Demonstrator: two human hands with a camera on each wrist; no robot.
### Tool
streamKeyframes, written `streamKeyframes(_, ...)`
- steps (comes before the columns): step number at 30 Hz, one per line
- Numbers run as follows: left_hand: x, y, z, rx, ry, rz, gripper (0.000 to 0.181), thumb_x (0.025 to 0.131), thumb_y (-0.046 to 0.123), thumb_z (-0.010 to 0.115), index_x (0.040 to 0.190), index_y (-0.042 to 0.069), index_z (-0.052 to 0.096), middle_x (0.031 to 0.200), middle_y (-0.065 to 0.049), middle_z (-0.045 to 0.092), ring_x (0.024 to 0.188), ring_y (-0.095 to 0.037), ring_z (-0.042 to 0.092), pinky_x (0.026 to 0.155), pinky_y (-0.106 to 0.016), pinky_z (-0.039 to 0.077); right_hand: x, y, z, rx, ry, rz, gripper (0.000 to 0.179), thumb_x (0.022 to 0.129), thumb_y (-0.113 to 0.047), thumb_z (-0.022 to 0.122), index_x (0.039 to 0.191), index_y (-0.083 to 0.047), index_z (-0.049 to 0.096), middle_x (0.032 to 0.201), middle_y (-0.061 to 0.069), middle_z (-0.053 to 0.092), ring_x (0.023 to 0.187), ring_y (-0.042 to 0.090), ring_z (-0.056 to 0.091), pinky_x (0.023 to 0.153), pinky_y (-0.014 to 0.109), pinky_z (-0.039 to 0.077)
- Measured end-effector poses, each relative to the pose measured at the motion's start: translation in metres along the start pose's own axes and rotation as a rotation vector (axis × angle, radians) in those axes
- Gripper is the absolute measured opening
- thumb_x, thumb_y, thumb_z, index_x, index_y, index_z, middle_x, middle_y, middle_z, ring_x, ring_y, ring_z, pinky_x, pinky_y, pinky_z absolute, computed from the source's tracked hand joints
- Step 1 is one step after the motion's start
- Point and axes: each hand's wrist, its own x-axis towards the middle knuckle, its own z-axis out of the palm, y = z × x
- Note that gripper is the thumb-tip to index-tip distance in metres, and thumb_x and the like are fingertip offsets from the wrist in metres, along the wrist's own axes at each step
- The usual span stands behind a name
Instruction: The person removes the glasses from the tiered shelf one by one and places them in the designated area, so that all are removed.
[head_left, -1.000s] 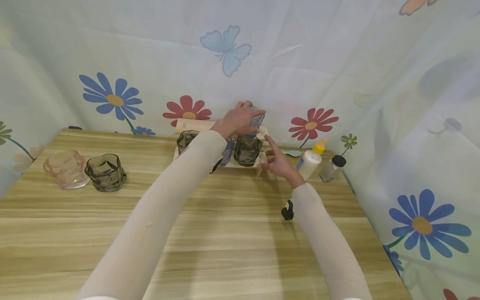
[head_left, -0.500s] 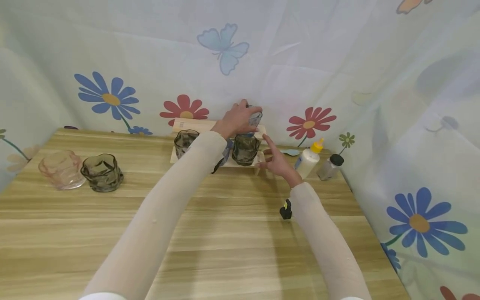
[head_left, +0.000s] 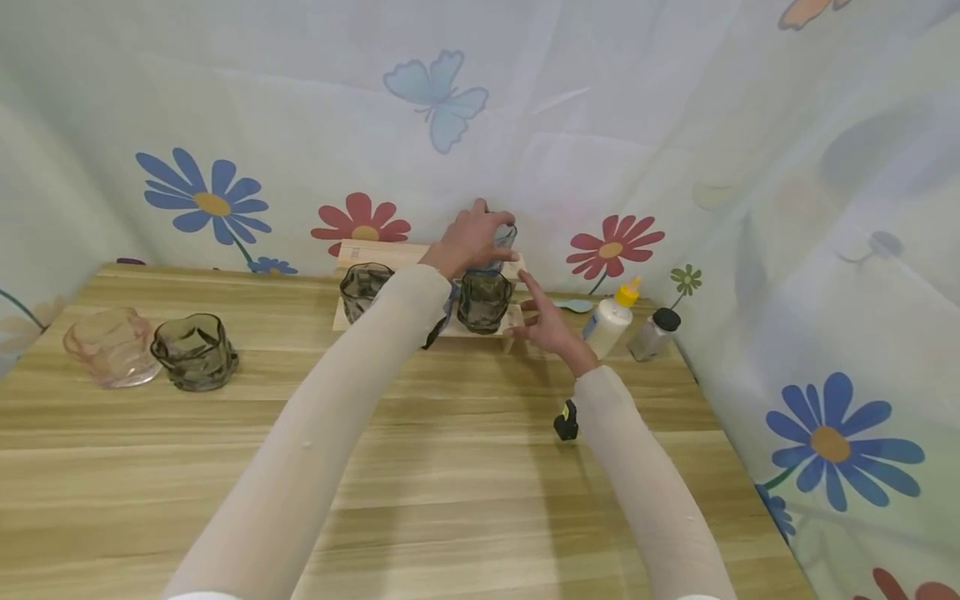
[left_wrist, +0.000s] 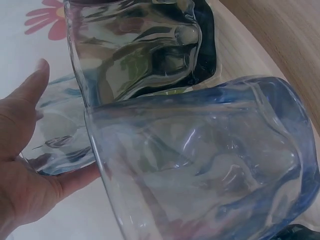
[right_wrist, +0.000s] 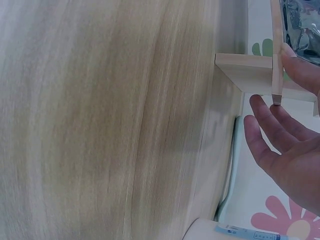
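Pale blue, see-through glass makes up the tumbler that draws my eye, up at the right end of the upper step of a wooden stand. The left hand reaches it from the left, its fingers pinching the tumbler's sides, one digit along the near side and another along the far, so the tumbler lies just right of the palm. Its long axis looks upright, or close to it; whether its base rests on the step or hangs slightly above, I can't tell from where I stand. Lower and further right is the right hand, fingers spread at the stand's right end; a tip seems to touch the wood, and nothing is gripped there. That makes the left hand the nearer one to the tumbler. On the lower step, a smoky glass stands on the tumbler's near side, with a blue glass just left of it. To the right of the right hand, a white bottle stands on the tabletop.
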Motion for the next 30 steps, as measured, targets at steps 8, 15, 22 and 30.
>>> streamKeyframes(8, 0.0, -0.002, 0.001, -0.012, 0.007, 0.018, 0.065, 0.092, 0.045, 0.069, 0.149, 0.022, 0.046, 0.143, -0.021, 0.039, 0.12, -0.039, 0.05, 0.1, -0.051, 0.047, -0.001, 0.001, 0.001, 0.031, 0.001, 0.006, 0.103, 0.089, -0.007, 0.074, 0.162, -0.032, 0.006, 0.162, 0.022, 0.025, 0.129, 0.048, 0.051, 0.1, 0.057, 0.049)
streamKeyframes(15, 0.0, -0.004, 0.001, -0.014, 0.032, 0.05, 0.065, 0.091, 0.044, 0.071, 0.148, 0.021, 0.048, 0.14, -0.021, 0.041, 0.115, -0.038, 0.05, 0.1, -0.051, 0.047, -0.001, 0.002, -0.001, 0.029, -0.001, 0.014, 0.103, 0.09, -0.008, 0.074, 0.162, -0.034, 0.005, 0.163, 0.019, 0.024, 0.129, 0.047, 0.051, 0.098, 0.056, 0.05)
streamKeyframes(22, -0.003, -0.007, -0.001, -0.033, 0.07, 0.094, 0.065, 0.09, 0.042, 0.073, 0.148, 0.021, 0.049, 0.139, -0.022, 0.041, 0.119, -0.039, 0.049, 0.102, -0.051, 0.045, 0.0, 0.001, -0.001, 0.012, -0.005, 0.009, 0.103, 0.09, -0.007, 0.074, 0.162, -0.03, 0.004, 0.16, 0.026, 0.028, 0.128, 0.049, 0.052, 0.098, 0.056, 0.05)
streamKeyframes(30, -0.004, -0.004, -0.01, -0.009, 0.159, 0.146, 0.065, 0.09, 0.042, 0.073, 0.147, 0.022, 0.05, 0.137, -0.021, 0.043, 0.117, -0.038, 0.051, 0.1, -0.049, 0.046, 0.0, 0.001, -0.001, 0.023, -0.001, 0.003, 0.104, 0.089, -0.005, 0.074, 0.162, -0.031, 0.005, 0.163, 0.021, 0.025, 0.128, 0.048, 0.052, 0.098, 0.057, 0.05)
